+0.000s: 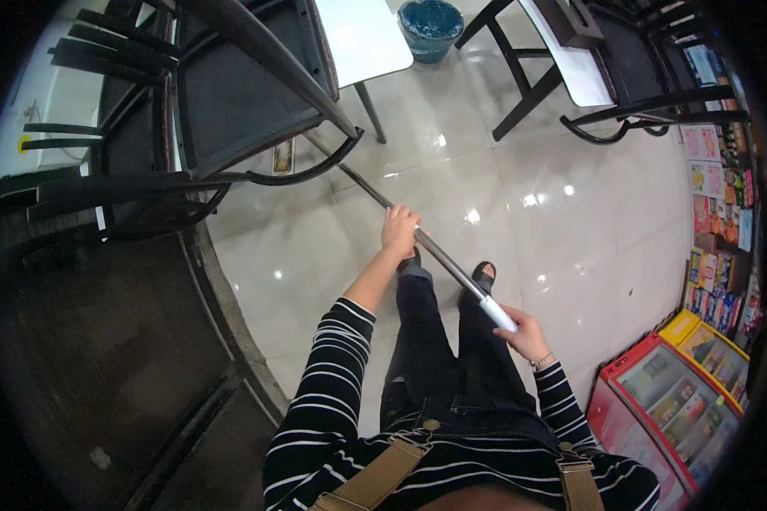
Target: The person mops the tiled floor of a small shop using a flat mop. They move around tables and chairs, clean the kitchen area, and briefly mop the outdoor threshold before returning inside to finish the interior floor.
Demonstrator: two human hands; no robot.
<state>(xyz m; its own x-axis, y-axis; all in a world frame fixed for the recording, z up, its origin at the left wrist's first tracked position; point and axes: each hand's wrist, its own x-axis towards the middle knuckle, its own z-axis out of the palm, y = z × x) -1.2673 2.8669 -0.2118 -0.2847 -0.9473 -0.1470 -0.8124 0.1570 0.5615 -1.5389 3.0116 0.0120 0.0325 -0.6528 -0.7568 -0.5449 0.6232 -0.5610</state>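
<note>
A long metal pole with a white plastic grip slants across the view, up and to the left from my body. My left hand is closed around its middle. My right hand holds the white grip at the near end. Past my left hand the pole runs low over the glossy tiled floor and under an upturned black chair. Its far end is hidden behind that chair.
Upturned chairs rest on white tables at upper left and upper right. A blue bucket stands between them. Display freezers and shelves of packaged goods line the right. A dark floor area with a raised edge lies left.
</note>
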